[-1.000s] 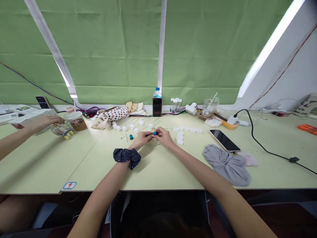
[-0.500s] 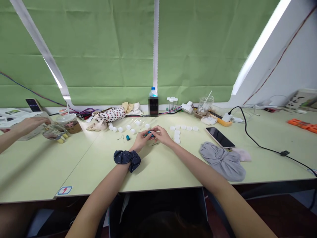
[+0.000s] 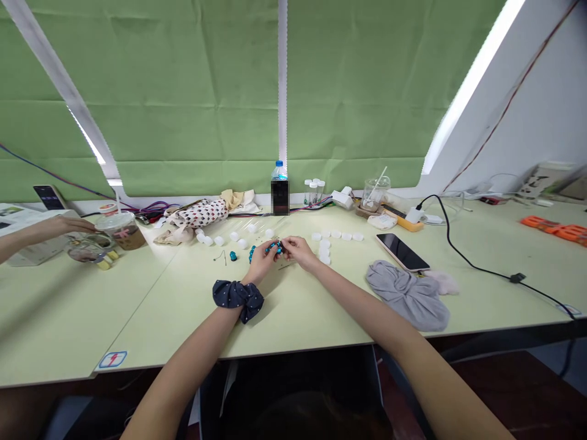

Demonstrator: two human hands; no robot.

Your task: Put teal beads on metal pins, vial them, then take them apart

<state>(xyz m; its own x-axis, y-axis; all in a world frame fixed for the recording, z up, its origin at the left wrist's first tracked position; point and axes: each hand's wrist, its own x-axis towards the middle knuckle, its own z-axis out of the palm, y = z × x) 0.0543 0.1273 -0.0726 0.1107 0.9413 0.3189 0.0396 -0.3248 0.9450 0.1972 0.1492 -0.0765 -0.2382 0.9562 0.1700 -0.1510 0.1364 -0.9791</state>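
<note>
My left hand [image 3: 263, 260], below a dark dotted scrunchie [image 3: 237, 299] on the wrist, is closed around a shiny teal beaded piece [image 3: 252, 253]. Part of that piece sticks out left of the fingers, and more shows between both hands. The fingertips of my right hand [image 3: 297, 249] are pinched together at its right end; what exactly they grip is too small to make out. Left of my hands, a small teal piece [image 3: 233, 256] lies on the table beside a thin bent wire [image 3: 221, 257]. A thin dark item [image 3: 287, 265] lies just below my fingers.
White caps [image 3: 324, 250] lie right of my hands, and several more [image 3: 219, 241] lie left. Behind stand a bottle [image 3: 279, 174] and capped vials [image 3: 313, 192]. A phone [image 3: 403, 252], grey cloth [image 3: 408, 296] and black cable [image 3: 458, 244] lie right. Another person's hand [image 3: 64, 226] is far left.
The view has shifted slightly. More of the teal beaded piece now shows, including a part left of my left hand. The other person's hand has moved slightly over the items there.
</note>
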